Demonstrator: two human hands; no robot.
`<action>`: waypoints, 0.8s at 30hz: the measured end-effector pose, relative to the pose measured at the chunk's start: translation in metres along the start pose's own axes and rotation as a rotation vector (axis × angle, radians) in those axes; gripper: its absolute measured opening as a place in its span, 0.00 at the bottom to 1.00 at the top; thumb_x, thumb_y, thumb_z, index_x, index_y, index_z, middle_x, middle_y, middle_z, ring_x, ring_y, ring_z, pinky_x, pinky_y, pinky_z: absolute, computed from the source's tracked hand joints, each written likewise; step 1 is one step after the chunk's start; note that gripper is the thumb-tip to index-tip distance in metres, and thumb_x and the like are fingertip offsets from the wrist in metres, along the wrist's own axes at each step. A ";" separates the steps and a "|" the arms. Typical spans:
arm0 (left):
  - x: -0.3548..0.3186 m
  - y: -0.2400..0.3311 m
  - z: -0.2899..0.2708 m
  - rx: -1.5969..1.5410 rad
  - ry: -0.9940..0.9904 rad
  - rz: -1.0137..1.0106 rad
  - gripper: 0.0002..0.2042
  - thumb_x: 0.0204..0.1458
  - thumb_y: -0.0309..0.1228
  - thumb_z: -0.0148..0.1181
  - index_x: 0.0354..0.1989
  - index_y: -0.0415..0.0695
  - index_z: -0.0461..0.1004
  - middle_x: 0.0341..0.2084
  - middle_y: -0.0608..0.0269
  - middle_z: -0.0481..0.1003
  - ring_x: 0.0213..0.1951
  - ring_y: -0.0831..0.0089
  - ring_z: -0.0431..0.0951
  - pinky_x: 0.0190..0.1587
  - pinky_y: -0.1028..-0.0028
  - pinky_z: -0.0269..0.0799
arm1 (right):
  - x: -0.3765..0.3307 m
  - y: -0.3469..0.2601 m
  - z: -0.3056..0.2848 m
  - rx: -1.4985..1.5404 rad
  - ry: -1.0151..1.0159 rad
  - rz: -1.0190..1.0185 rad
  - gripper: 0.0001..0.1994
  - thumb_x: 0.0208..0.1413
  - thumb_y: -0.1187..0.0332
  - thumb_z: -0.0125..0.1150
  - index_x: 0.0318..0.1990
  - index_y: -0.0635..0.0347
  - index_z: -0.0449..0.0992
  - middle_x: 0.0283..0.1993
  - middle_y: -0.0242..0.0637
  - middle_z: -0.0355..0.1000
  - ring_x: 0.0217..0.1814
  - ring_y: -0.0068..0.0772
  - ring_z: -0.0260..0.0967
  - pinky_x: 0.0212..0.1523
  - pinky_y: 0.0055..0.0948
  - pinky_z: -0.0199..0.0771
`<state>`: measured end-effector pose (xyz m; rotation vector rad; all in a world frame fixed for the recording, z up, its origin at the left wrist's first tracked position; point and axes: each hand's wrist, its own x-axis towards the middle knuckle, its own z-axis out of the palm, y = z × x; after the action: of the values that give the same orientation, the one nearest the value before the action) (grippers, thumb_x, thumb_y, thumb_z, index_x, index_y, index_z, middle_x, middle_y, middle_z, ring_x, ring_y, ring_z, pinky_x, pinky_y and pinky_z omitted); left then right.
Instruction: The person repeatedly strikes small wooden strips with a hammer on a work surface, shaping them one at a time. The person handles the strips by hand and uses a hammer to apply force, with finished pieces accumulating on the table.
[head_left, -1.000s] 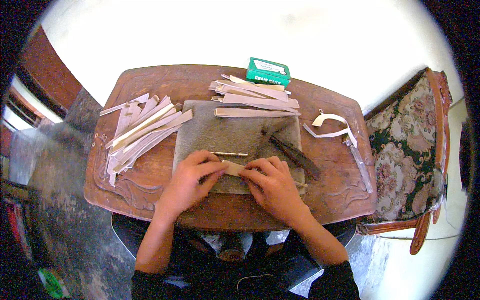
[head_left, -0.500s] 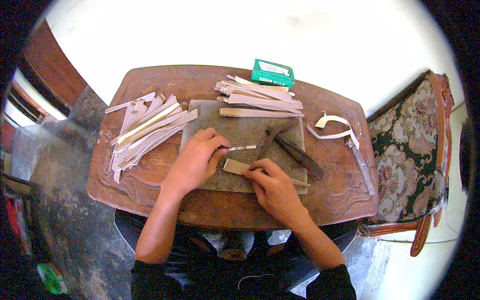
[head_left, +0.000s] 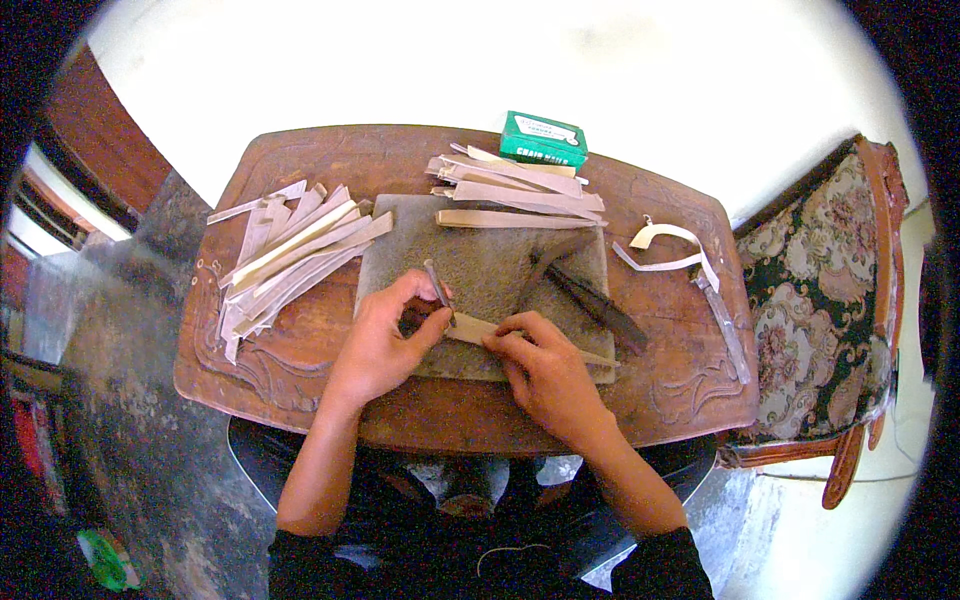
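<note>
My left hand (head_left: 385, 340) pinches a short, slim metal rod-shaped tool (head_left: 436, 283) between thumb and fingers. The tool stands nearly upright, its lower end at the left part of a beige flat strip (head_left: 472, 328); whether it touches the strip I cannot tell. With thumb and fingers, my right hand (head_left: 550, 375) pinches the middle of that strip, whose narrow end sticks out to the right. Under both lies a grey-brown slab (head_left: 415, 245). A dark long-handled tool (head_left: 600, 312) rests on the slab beyond my right hand.
On the carved wooden table (head_left: 330, 370), a pile of pale strips (head_left: 300, 255) lies left and another stack (head_left: 520, 190) lies at the back by a green box (head_left: 543, 140). A curled pale strip (head_left: 680, 262) and a grey blade-like piece (head_left: 727, 335) lie right. A floral chair (head_left: 820, 300) stands beside.
My left hand has turned the metal tool from lying flat to nearly upright and brought it down to the strip's left end. My right hand has stayed on the strip.
</note>
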<state>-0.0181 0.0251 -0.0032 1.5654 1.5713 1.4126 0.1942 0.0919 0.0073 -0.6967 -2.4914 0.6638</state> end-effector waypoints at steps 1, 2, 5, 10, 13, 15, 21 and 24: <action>0.000 0.001 -0.001 0.018 -0.011 -0.015 0.08 0.53 0.22 0.63 0.38 0.39 0.70 0.34 0.57 0.79 0.37 0.68 0.80 0.41 0.70 0.73 | 0.000 0.000 0.000 -0.003 0.002 0.000 0.12 0.50 0.81 0.61 0.43 0.60 0.79 0.45 0.43 0.71 0.46 0.48 0.73 0.48 0.39 0.75; -0.001 0.001 -0.002 0.036 -0.021 -0.030 0.08 0.53 0.22 0.63 0.38 0.39 0.70 0.33 0.56 0.79 0.37 0.67 0.80 0.41 0.70 0.74 | 0.000 0.000 0.001 0.005 -0.002 0.005 0.12 0.50 0.81 0.61 0.43 0.60 0.79 0.45 0.43 0.71 0.46 0.48 0.73 0.48 0.39 0.74; -0.001 0.004 -0.002 0.061 -0.024 -0.046 0.08 0.52 0.22 0.63 0.38 0.39 0.71 0.32 0.55 0.79 0.37 0.64 0.81 0.41 0.70 0.74 | 0.000 0.001 0.001 0.013 -0.012 0.018 0.12 0.50 0.81 0.61 0.43 0.60 0.79 0.45 0.43 0.71 0.47 0.47 0.72 0.48 0.39 0.74; 0.000 0.003 -0.002 0.105 0.001 0.011 0.08 0.52 0.23 0.63 0.38 0.39 0.72 0.31 0.54 0.79 0.36 0.62 0.81 0.40 0.69 0.74 | 0.000 0.001 0.001 0.005 -0.017 0.023 0.12 0.50 0.81 0.61 0.43 0.60 0.79 0.45 0.42 0.71 0.46 0.46 0.73 0.49 0.39 0.74; 0.000 0.004 -0.001 0.112 0.012 0.021 0.08 0.52 0.23 0.63 0.38 0.39 0.72 0.31 0.54 0.79 0.36 0.61 0.81 0.39 0.69 0.74 | 0.001 0.000 0.000 0.010 -0.019 0.019 0.12 0.50 0.81 0.61 0.43 0.60 0.79 0.45 0.42 0.71 0.46 0.46 0.73 0.48 0.38 0.74; 0.000 0.008 -0.002 0.100 -0.009 -0.020 0.07 0.52 0.23 0.63 0.37 0.39 0.72 0.31 0.54 0.79 0.35 0.61 0.81 0.39 0.68 0.74 | 0.000 0.001 0.000 0.015 -0.010 0.017 0.12 0.50 0.81 0.61 0.43 0.60 0.79 0.45 0.42 0.71 0.46 0.46 0.73 0.48 0.38 0.74; 0.000 0.008 -0.002 0.135 -0.049 0.024 0.07 0.52 0.23 0.63 0.34 0.41 0.70 0.34 0.58 0.79 0.36 0.65 0.80 0.41 0.69 0.74 | 0.001 0.001 -0.001 0.009 -0.011 -0.006 0.12 0.51 0.81 0.61 0.43 0.60 0.79 0.46 0.43 0.71 0.46 0.47 0.73 0.48 0.39 0.74; -0.004 0.011 0.002 0.148 -0.009 -0.006 0.07 0.51 0.23 0.63 0.33 0.41 0.69 0.34 0.56 0.79 0.37 0.60 0.80 0.41 0.67 0.74 | 0.001 -0.001 -0.002 0.018 -0.013 0.010 0.11 0.50 0.81 0.61 0.42 0.61 0.79 0.46 0.43 0.71 0.46 0.47 0.73 0.48 0.39 0.74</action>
<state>-0.0105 0.0200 0.0048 1.6472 1.7075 1.3103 0.1940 0.0923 0.0094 -0.7003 -2.4928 0.6951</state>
